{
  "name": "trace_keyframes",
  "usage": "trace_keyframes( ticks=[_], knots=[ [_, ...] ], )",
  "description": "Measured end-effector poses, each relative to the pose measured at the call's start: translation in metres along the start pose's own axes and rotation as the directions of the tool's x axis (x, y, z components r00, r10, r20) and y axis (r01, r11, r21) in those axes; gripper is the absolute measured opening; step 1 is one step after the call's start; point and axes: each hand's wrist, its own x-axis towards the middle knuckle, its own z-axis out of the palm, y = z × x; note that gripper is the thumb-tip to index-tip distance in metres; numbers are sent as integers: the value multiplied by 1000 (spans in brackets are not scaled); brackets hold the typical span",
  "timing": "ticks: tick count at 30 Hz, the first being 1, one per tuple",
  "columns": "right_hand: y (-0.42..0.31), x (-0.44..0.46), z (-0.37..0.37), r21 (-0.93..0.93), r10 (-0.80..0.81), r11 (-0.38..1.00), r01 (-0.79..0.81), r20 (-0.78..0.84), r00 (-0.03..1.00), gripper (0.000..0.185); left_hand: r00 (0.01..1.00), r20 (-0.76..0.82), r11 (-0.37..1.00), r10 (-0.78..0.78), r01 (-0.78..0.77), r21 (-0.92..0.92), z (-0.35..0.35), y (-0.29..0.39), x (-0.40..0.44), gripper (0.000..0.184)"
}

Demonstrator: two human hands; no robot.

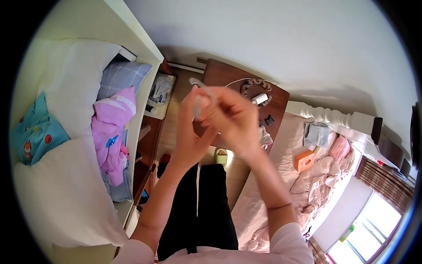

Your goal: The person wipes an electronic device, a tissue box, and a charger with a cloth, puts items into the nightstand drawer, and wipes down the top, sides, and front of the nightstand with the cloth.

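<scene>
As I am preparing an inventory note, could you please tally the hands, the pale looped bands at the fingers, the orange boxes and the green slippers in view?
Hands: 2, the left hand and right hand
Pale band: 1, blurred
Orange box: 1
Green slipper: 1
Total: 5

Left hand (190, 132) and right hand (235, 125) hold a thin greyish band (205, 90).
The hands are close together, fingers blurred. Beyond the right hand stands a brown bench (220, 71) bearing a bumpy ring (250, 83) and a white object (260, 99); farther right of that hand, an orange box (303, 163) sits on the bed (283, 152). A lilac garment (107, 121) lies left of the left hand.
</scene>
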Motion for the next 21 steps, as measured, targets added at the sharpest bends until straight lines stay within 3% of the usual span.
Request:
trace_keyframes(
  ticks=[2,4,5,8,12,16,18,21],
  knots=[
    [0,-20,30,275,64,959,-74,42,997,21,971,104,955,-217,233,-184,-9,-15,-27,46],
    [11,-31,50,350,70,933,-90,68,995,25,984,-122,988,-129,118,-96,-22,-15,-44,34],
    [15,-37,53,384,70,918,-96,81,994,27,956,-154,947,-248,206,-246,-30,-9,-60,33],
    [19,-54,50,215,85,971,-101,81,993,26,919,-28,824,-393,339,-454,-64,17,-101,34],
    [31,-80,38,-356,41,934,-31,20,999,31,909,179,775,-377,415,-476,-93,68,-135,40],
    [64,-120,50,32,-296,955,296,212,932,33,951,154,775,-268,308,-551,-89,104,-153,43],
    [72,-160,52,103,-107,992,70,420,901,38,967,9,818,-254,220,-531,-82,114,-154,44],
    [72,-215,53,99,-2,994,-45,431,902,27,928,-244,923,-281,191,-335,-68,115,-150,46]
  ],
)
